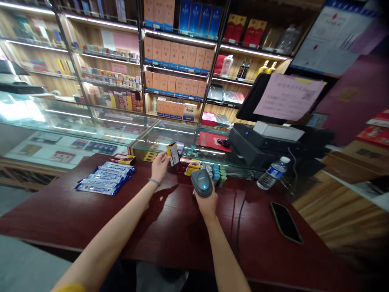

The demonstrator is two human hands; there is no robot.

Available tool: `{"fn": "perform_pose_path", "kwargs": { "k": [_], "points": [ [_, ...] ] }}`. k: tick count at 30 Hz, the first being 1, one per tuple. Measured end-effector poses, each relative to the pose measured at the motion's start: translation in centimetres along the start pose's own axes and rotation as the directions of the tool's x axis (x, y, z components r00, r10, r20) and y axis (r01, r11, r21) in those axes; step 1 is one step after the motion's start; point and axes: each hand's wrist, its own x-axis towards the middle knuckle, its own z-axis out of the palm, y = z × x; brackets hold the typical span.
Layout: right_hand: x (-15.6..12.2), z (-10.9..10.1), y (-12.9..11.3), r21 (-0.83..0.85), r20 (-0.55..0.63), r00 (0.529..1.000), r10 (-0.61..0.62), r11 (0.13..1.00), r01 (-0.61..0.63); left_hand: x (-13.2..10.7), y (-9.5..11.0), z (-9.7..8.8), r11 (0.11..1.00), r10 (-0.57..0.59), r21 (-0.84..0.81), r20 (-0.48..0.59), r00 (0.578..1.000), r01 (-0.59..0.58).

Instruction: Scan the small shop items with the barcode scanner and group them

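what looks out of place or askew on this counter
Only the water bottle stands out: it lies on its side on the dark red counter beside the register, not upright. No spill or damage shows.

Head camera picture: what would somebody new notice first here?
Probably the two hands over the dark red wooden counter: the right hand grips a grey handheld scanner with a blue light, and the left hand holds up a small yellow and white box. Next, the blue packets lying at the left.
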Motion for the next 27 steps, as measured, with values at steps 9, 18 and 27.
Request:
{"fn": "perform_pose_path", "kwargs": {
  "k": [9, 18, 27],
  "points": [
    [0.8, -0.7, 1.1, 0.003, -0.163, 0.984, 0.068, 0.998, -0.069, 0.2, 1.0, 6.2, 0.405, 0.199, 0.633, 0.643, 0.739, -0.66],
    [1.4, -0.9, 1.4, 0.085, -0.241, 0.962, 0.126, 0.99, -0.108, -0.1, -1.8, 7.3, 0.301, 0.174, 0.559, 0.764, 0.621, -0.772],
    [1.3, -0.7, 1.4, 0.09, -0.232, 0.965, 0.124, 0.99, -0.105, 0.7, -3.8, 7.5, 0.365, 0.232, 0.52, 0.753, 0.616, -0.772]
  ]
}}
